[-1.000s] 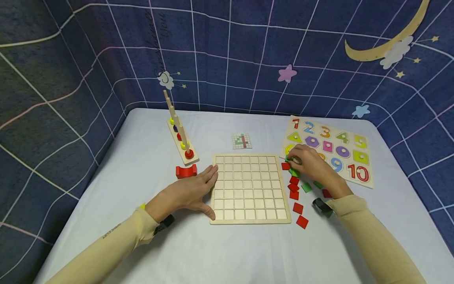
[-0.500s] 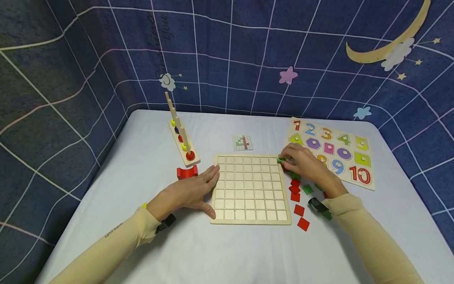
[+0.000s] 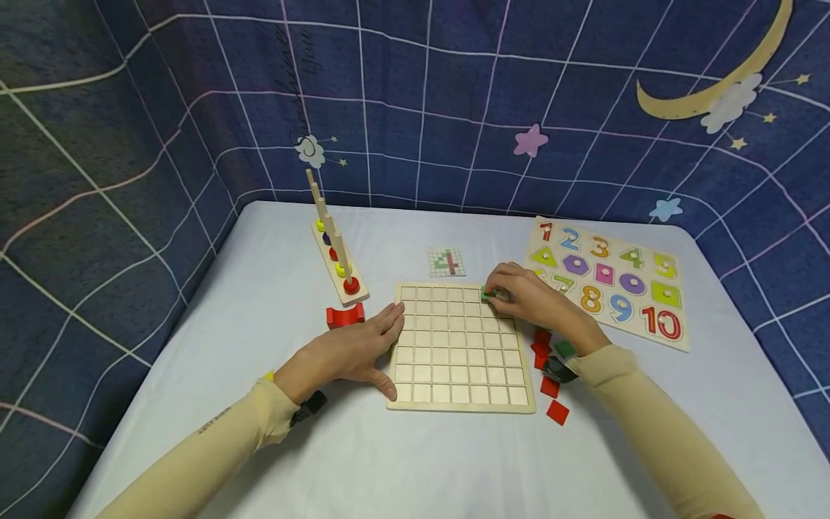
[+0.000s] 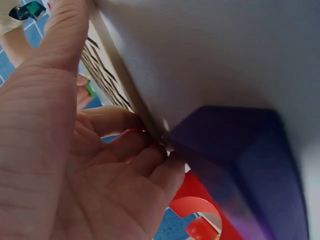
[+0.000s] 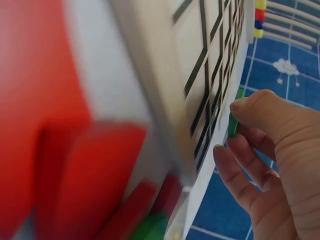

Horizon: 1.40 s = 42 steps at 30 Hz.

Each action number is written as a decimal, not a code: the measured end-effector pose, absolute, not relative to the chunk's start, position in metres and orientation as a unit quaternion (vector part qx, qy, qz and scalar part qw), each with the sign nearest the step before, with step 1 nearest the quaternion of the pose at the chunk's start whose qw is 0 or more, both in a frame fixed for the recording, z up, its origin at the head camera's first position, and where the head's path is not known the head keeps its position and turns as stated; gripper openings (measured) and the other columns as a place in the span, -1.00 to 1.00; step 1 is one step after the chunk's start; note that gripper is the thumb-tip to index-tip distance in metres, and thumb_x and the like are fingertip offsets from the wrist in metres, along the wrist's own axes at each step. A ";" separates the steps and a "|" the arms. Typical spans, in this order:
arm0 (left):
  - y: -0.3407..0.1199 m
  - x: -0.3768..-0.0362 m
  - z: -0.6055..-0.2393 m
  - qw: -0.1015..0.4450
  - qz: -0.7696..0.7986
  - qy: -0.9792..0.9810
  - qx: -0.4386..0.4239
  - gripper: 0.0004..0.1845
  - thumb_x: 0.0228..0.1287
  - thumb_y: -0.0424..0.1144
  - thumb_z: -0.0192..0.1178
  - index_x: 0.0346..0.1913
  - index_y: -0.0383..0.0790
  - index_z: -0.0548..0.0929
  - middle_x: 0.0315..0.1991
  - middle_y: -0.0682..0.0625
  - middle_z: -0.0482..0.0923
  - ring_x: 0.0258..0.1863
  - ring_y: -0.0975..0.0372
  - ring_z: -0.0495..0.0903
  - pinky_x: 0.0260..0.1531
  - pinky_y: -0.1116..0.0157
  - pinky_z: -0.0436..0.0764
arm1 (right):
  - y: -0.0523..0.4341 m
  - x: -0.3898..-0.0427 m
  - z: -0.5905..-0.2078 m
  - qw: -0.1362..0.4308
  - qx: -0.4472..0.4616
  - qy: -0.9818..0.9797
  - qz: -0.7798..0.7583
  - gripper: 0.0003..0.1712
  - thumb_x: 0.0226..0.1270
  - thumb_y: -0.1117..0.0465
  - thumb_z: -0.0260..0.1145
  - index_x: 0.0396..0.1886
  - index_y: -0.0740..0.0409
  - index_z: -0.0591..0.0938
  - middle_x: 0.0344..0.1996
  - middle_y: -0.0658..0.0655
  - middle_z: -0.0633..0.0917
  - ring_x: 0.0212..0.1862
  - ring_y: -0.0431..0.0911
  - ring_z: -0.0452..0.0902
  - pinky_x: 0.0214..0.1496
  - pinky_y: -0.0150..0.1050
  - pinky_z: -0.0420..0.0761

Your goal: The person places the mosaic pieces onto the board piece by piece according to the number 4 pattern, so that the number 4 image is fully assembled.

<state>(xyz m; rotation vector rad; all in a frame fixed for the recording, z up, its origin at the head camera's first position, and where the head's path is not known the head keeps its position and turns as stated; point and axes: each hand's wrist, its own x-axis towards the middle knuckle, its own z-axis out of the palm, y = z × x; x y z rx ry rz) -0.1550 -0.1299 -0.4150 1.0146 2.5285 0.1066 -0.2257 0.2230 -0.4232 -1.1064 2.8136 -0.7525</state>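
The right hand (image 3: 528,303) pinches a green tile (image 3: 486,295) over the grid board (image 3: 459,347) at its one-o'clock corner; lower it flat into one cell (square to the lines). The left hand (image 3: 346,351), fingers flat, steadies the board's nine-o'clock edge.

Small flat green square tile (image 3: 488,294) is sitting pinched in the fingertips of the right hand (image 3: 528,301), hovering at the far right part of the square pale wooden grid board (image 3: 457,389), over its top rows. Board is lying flat on the white table, cells bare. The left hand (image 3: 346,353) is resting palm-down against the board's left edge, fingers extended. Loose flat red and green square tiles (image 3: 556,412) are lying scattered just beside the board's right edge.
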 end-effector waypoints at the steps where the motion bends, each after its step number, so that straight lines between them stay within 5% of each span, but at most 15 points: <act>1: -0.130 -0.155 -0.415 0.202 0.035 0.907 0.367 0.43 0.04 0.44 0.49 0.70 -0.46 0.05 0.77 -0.28 -0.12 0.78 -0.10 -0.06 0.64 0.06 0.33 | 0.220 -0.227 -0.423 0.013 -0.359 0.901 -0.243 -0.88 0.44 0.34 0.47 -0.07 0.20 0.78 0.00 0.16 0.74 0.03 0.03 0.64 0.06 -0.03 0.75; 42: -0.128 -0.153 -0.415 0.201 0.023 0.910 0.361 0.42 0.06 0.42 0.48 0.70 -0.46 0.02 0.77 -0.30 -0.14 0.78 -0.10 -0.07 0.67 0.05 0.26 | 0.196 -0.232 -0.427 0.004 -0.390 0.893 -0.224 -0.92 0.43 0.42 0.44 -0.14 0.30 0.82 -0.02 0.25 0.77 0.02 0.13 0.71 0.03 -0.04 0.79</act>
